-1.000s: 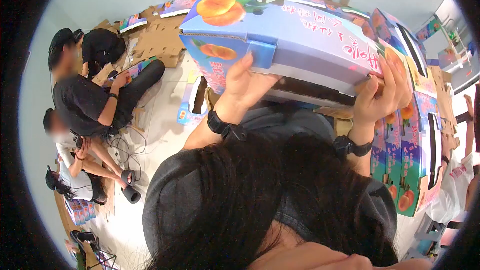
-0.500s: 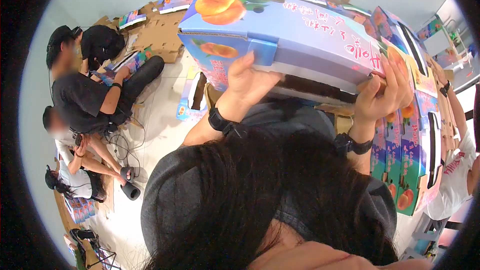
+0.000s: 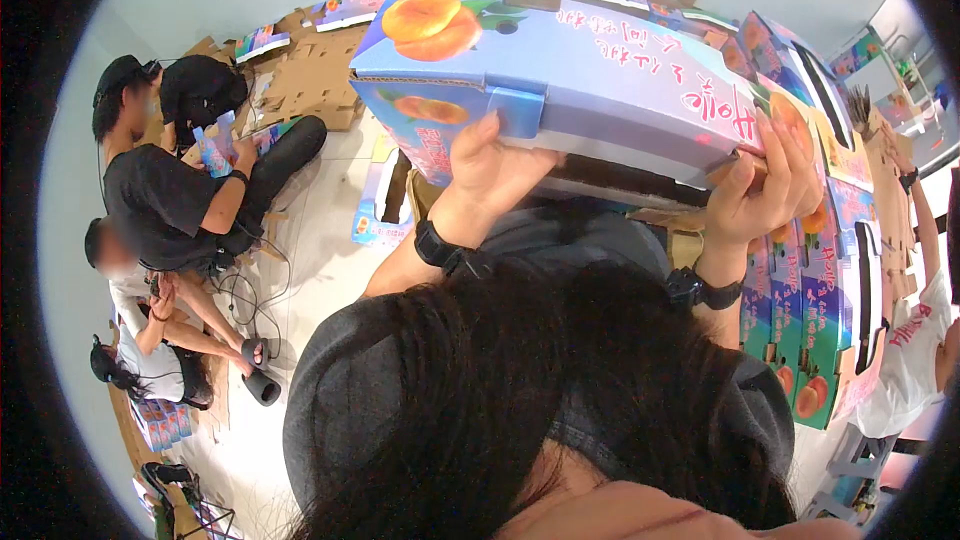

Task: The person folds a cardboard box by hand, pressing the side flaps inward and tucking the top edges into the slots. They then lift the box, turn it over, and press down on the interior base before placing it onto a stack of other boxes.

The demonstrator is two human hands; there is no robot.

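Note:
A blue-and-lilac cardboard fruit box (image 3: 590, 65), printed with peaches and pink lettering, is held up in front of me with a dark opening along its near side. My left hand (image 3: 490, 170) grips the lower left corner, its thumb near a blue tab on the end. At the other end my right hand (image 3: 765, 180) is closed on the edge, fingers over the printed face. Parts of both hands' grip behind the cardboard are hidden. Several similar boxes (image 3: 810, 310) stand stacked beside my right arm.
A flat printed box piece (image 3: 378, 225) lies on the floor left of my hands. Brown cardboard sheets (image 3: 310, 70) spread along the wall. Several people sit at the left, one person (image 3: 165, 190) handling a printed piece; cables (image 3: 255, 285) trail nearby. Another person (image 3: 915, 350) is at the right.
The box in my hands has shifted slightly left, with my grip unchanged. At the left, the seated person has raised the printed piece. The person at the right has moved slightly.

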